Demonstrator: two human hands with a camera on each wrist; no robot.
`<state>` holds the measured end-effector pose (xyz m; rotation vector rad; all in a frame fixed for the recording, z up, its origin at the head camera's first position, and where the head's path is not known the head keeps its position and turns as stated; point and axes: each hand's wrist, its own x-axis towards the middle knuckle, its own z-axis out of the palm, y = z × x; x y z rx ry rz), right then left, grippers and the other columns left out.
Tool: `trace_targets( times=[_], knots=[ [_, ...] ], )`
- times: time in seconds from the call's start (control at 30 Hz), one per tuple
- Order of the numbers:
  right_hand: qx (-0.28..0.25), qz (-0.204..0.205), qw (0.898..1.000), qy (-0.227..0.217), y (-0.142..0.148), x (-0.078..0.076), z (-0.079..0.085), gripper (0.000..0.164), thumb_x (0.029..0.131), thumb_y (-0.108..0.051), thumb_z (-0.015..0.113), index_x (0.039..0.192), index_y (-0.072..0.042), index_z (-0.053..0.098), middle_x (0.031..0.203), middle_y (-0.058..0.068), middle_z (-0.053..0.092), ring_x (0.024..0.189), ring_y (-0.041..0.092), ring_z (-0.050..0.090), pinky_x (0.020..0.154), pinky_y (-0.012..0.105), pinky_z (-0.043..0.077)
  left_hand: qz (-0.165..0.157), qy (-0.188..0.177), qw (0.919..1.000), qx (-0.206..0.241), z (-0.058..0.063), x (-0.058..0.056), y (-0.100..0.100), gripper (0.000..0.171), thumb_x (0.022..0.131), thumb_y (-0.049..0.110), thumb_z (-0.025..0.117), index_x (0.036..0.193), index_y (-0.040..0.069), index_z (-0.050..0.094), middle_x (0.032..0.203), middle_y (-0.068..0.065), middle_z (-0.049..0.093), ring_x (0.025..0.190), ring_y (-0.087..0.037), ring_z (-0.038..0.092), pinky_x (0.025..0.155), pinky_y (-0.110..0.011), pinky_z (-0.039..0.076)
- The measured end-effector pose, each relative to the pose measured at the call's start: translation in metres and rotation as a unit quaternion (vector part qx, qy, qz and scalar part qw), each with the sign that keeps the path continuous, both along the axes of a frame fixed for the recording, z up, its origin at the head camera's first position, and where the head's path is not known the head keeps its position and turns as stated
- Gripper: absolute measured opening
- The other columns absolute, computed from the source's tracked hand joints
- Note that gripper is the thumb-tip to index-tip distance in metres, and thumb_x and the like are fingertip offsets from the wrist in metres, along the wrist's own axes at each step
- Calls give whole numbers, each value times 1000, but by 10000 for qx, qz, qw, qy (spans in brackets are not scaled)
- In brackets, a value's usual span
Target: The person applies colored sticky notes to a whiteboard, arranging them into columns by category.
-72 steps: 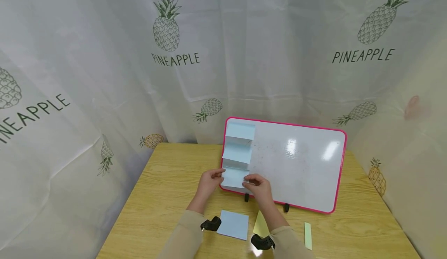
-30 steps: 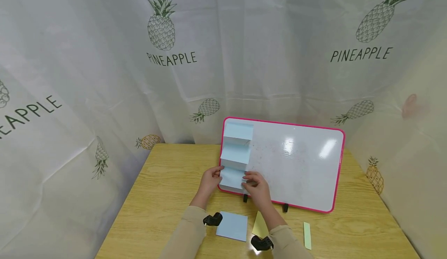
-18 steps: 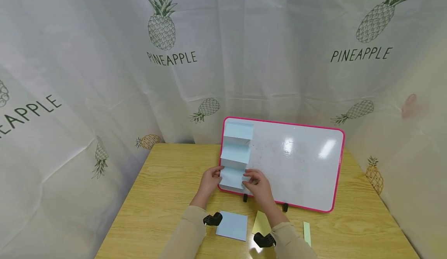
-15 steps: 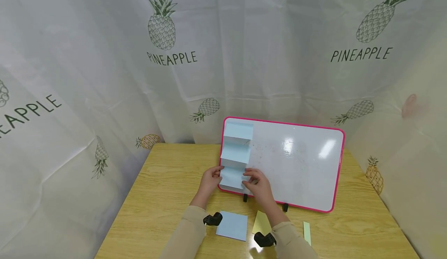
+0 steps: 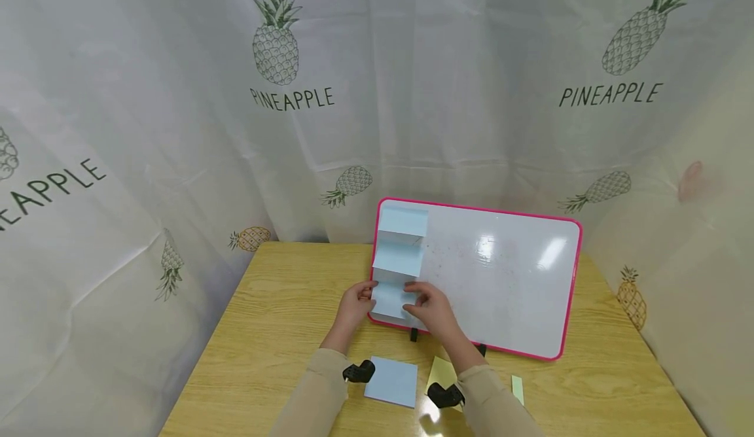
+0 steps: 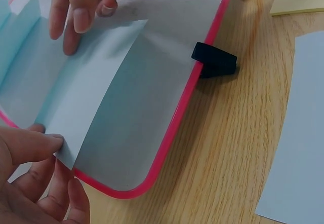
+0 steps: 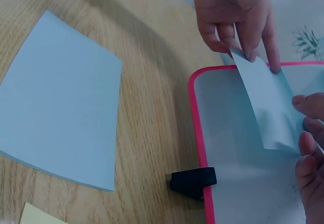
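Low on the left side of a pink-framed whiteboard (image 5: pixel 501 286) is a light blue sticky note (image 6: pixel 96 87), its lower part lifted off the board. My left hand (image 5: pixel 352 305) pinches this note's left edge, thumb above and fingers beneath, as the left wrist view shows. On the right part of the note, my right hand (image 5: pixel 434 307) touches it with loosely bent fingers. One fingertip (image 6: pixel 71 44) lies by the note's upper edge. Two more light blue notes, a top one (image 5: pixel 403 221) and a middle one (image 5: pixel 397 258), stick out above it in a column.
A blue sticky-note pad (image 5: pixel 391 382) lies on the wooden table (image 5: pixel 283 306) in front of the board. Partly behind the right forearm is a yellow pad (image 5: pixel 440 371), and a pale green strip (image 5: pixel 517 389) lies farther right. A black foot (image 6: pixel 215 59) supports the board's lower edge.
My right hand has shifted slightly left, from the note's right edge onto its right part. The left hand keeps its hold on the left edge.
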<state>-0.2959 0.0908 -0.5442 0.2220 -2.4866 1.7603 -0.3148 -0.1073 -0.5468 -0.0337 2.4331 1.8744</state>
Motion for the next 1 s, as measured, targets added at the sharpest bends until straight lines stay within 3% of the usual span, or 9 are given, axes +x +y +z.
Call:
trace_targets(
  times=[0.23,0.63,0.87,1.0],
  knots=[
    [226,76,9993,-294,-8,-6,2,32,76,1,80,106,-7,72,111,5,66,66,17,50,56,27,46,22,-73,10000,22,-2,1,-2,38,86,-11,63,123,-1,64,99,-11,56,82,-21,50,71,-27,49],
    [597,454,9966,-336,-19,-17,4,35,78,-5,81,111,-9,71,96,3,60,63,18,49,55,31,45,39,-48,10000,-27,-3,5,-10,40,89,-5,65,127,3,62,102,-14,62,85,-23,61,75,-35,52],
    [1118,729,9910,-127,-23,-22,8,37,76,-9,83,111,-10,71,80,0,57,62,17,48,55,31,43,-131,144,9994,280,-6,12,-24,45,86,-5,67,130,-2,58,103,-18,63,84,-24,64,77,-46,52],
    [1342,874,9871,-71,-24,-23,9,37,76,-9,84,111,-12,71,75,-1,56,63,16,48,56,32,43,-212,421,9984,317,-7,18,-33,43,86,-3,69,128,-2,59,98,-12,64,80,-20,64,73,-42,54]
  ],
)
